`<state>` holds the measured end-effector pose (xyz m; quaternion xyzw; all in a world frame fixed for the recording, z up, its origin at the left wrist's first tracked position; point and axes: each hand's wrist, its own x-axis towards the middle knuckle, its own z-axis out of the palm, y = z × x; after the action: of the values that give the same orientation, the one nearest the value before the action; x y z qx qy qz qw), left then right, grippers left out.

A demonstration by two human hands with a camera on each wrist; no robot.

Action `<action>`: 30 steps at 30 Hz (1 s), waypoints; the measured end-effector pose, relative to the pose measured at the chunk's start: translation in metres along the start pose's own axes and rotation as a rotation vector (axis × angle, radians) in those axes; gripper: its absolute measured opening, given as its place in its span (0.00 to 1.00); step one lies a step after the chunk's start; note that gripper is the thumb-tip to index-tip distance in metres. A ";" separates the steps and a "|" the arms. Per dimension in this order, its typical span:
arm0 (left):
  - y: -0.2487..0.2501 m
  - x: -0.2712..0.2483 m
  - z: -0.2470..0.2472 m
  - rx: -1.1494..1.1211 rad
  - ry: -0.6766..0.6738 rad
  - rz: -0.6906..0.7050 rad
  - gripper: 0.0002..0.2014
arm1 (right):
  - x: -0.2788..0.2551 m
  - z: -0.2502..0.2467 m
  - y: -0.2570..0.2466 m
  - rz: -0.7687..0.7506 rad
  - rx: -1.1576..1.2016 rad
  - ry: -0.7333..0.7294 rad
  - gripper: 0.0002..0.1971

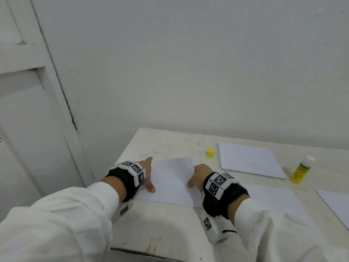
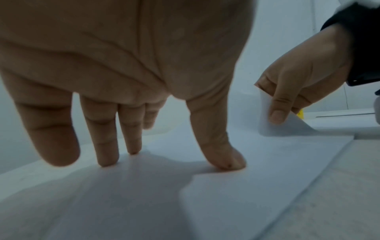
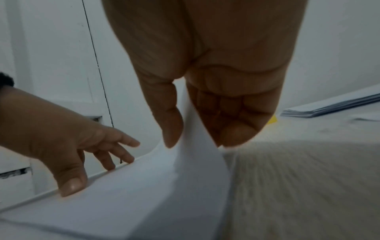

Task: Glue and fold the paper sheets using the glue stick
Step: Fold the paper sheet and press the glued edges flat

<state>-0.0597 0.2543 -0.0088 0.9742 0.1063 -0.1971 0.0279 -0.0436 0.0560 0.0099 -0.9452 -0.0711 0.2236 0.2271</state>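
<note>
A white paper sheet (image 1: 170, 182) lies on the table between my two hands. My left hand (image 1: 148, 174) presses its left edge down with straight, spread fingers (image 2: 107, 146), thumb on the sheet (image 2: 224, 155). My right hand (image 1: 198, 178) pinches the sheet's right edge (image 3: 197, 155) between thumb and curled fingers and lifts it off the table. The glue stick (image 1: 301, 170), yellow-green with a white end, stands uncapped at the far right. Its yellow cap (image 1: 210, 153) stands apart, behind the sheet.
A stack of white sheets (image 1: 247, 159) lies at the back right of the worn white table (image 1: 170, 224). Another sheet (image 1: 273, 203) lies under my right forearm and one more (image 1: 336, 203) at the right edge. A wall and door frame stand behind.
</note>
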 end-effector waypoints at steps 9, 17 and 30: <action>-0.016 -0.008 -0.027 0.087 0.183 0.066 0.42 | -0.021 0.002 -0.002 -0.073 -0.082 -0.046 0.14; -0.043 -0.007 -0.044 -0.364 0.071 0.101 0.17 | -0.029 -0.005 0.000 -0.059 0.031 -0.083 0.20; -0.040 -0.030 -0.003 -1.009 -0.068 -0.106 0.07 | -0.026 -0.003 -0.006 -0.019 -0.012 -0.135 0.18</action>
<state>-0.0942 0.2877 0.0054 0.8255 0.2367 -0.1541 0.4886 -0.0658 0.0543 0.0252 -0.9285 -0.0965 0.2845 0.2184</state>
